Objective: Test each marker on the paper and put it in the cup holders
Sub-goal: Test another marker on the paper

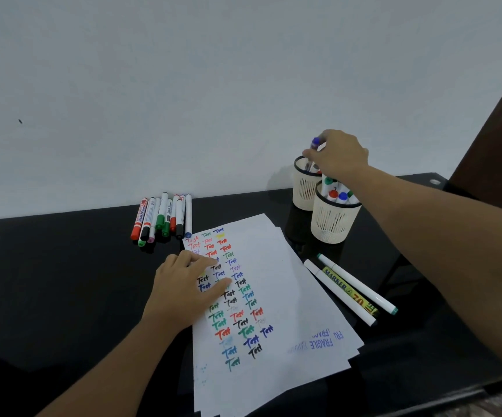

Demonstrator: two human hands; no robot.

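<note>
The stack of white paper sheets (274, 311) lies on the glossy black table (48, 281) and serves as the reference landmark. Its top sheet carries three columns of the handwritten word "Test" in red, green, blue, black and purple ink; faint blue print reading "FRAGILE" shows at the near right corner.

The left hand (183, 287) rests flat on the left edge of the paper, fingers straight and spread over the upper rows of writing. It holds nothing.

Just right of the paper, three markers lie side by side on the table: a plain white marker (338, 291), a yellow marker printed "MARKER" (349, 291) and a white marker with teal ends (358, 284).

Beyond the far left corner of the paper, a row of capped markers (162, 218) lies against the white wall (183, 85), with red, black, green, pink and blue caps pointing toward the paper.

Beyond the far right corner of the paper stand two cream slotted plastic cup holders. The nearer cup holder (332, 224) contains upright markers with red, blue and green caps. The farther cup holder (304, 191) stands directly behind it and touches it.

The right hand (338, 156) is above the farther cup holder, well apart from the left hand. Its fingers pinch a blue-capped marker (313, 152), cap uppermost, with the lower end inside the rim of the farther cup holder.
</note>
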